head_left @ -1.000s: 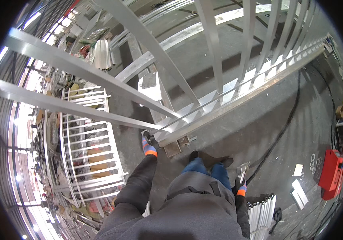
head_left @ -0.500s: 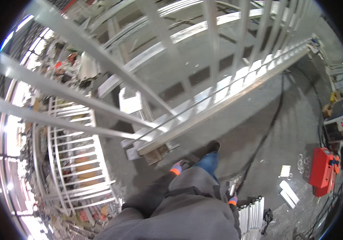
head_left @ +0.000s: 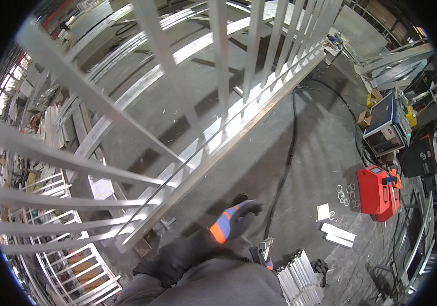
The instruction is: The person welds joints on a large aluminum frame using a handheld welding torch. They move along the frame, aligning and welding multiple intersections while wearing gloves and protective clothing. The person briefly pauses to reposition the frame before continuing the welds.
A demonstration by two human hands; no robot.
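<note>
My left hand (head_left: 235,220), in a blue, orange and black glove, reaches out in front of my body with its fingers stretched and nothing visible in them. It is apart from the large white metal railing (head_left: 198,168), whose upright bars rise at the left and far side. Most of my right hand (head_left: 270,265) is hidden beside my body; only a bit of its orange and blue glove shows. A short silver metal piece (head_left: 266,245) sticks up from that hand, too small to name. Just right of it lies a stack of silver metal profiles (head_left: 299,280).
A red case-shaped machine (head_left: 374,194) stands on the floor at right, near a blue and grey machine (head_left: 388,125). A black cable (head_left: 291,148) crosses the floor. White metal pieces (head_left: 338,235) lie at the right; a slatted white frame (head_left: 81,268) is at lower left.
My left hand has swung up and forward, away from my side. The view has turned to the right, so the railing and the machines sit farther left. The right hand stays low.
</note>
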